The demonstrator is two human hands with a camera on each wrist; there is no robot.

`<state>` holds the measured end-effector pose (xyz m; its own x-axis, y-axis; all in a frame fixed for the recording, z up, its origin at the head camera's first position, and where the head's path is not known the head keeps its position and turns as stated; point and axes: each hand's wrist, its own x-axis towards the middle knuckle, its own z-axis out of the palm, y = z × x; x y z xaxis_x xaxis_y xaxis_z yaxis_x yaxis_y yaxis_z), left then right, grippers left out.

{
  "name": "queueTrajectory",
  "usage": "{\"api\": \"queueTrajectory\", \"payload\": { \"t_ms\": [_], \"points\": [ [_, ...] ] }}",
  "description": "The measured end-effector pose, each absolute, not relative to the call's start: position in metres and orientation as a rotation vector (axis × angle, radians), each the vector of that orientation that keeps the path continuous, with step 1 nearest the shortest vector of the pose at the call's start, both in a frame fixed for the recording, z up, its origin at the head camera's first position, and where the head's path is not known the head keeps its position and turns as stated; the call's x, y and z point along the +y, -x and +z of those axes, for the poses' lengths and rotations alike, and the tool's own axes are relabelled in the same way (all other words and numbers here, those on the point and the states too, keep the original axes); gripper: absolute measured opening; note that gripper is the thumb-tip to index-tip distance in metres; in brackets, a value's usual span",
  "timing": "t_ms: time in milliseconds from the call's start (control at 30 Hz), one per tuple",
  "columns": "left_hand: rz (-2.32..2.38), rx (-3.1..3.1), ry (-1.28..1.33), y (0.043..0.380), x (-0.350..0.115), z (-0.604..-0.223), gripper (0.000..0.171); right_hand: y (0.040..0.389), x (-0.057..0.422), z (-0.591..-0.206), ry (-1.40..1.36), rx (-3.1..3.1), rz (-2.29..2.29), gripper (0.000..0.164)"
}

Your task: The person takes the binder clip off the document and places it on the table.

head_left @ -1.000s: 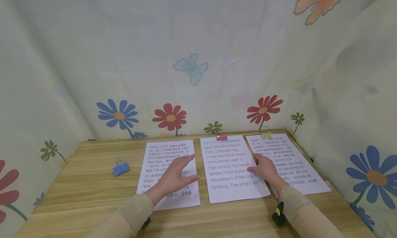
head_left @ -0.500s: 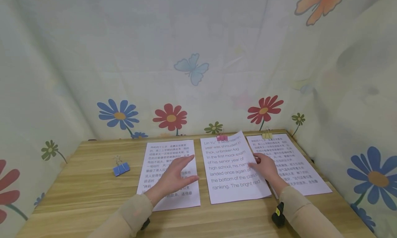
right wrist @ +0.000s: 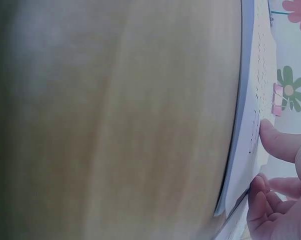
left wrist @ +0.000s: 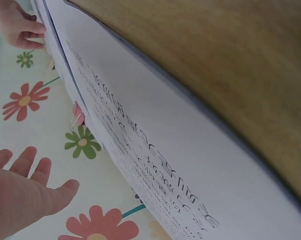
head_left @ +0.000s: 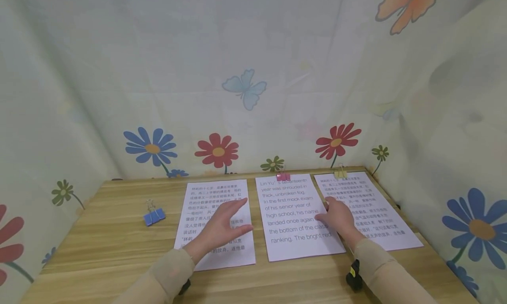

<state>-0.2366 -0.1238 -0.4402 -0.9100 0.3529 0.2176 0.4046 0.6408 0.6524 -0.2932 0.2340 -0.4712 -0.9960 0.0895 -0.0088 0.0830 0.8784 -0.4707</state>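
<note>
A stack of printed paper (head_left: 291,247) with large English text lies in the middle, a pink binder clip (head_left: 283,177) at its top edge. My right hand (head_left: 338,216) is at the stack's right edge, thumb over the print and fingers curled at the side. In the right wrist view the thumb (right wrist: 278,142) touches the top sheet and the bent fingers (right wrist: 260,200) meet the edge. My left hand (head_left: 222,225) is held with fingers extended and thumb apart over the left stack of paper (head_left: 215,187), which bears Chinese text. Nothing is in it.
On the right lies another stack of Chinese-printed paper (head_left: 396,238) with a yellow binder clip (head_left: 340,172) at its top. A blue binder clip (head_left: 154,216) sits on the wooden table (head_left: 99,251) at left. A flowered curtain (head_left: 253,128) stands behind.
The middle stack's top sheet was raised at its right side half a second ago, and now lies flat again. My right thumb has shifted slightly left over it. The left hand stays put.
</note>
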Motion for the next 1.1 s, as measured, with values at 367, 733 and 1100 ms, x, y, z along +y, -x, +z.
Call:
{"api": "queueTrajectory", "payload": {
  "t_ms": [367,733,1100],
  "points": [
    [-1.143,-2.772,0.658,0.2369,-0.1250,-0.4390,0.078,0.2904,0.2285,-0.4672,0.211,-3.056,0.728,0.058],
    [-1.152,-2.765,0.664,0.2373,-0.1248,-0.4388,0.078,0.2897,0.2309,-0.4654,0.235,-3.061,0.697,0.058],
    [-1.139,-2.771,0.668,0.2385,-0.1257,-0.4401,0.078,0.2899,0.2313,-0.4685,0.288,-3.052,0.819,0.053]
  ]
}}
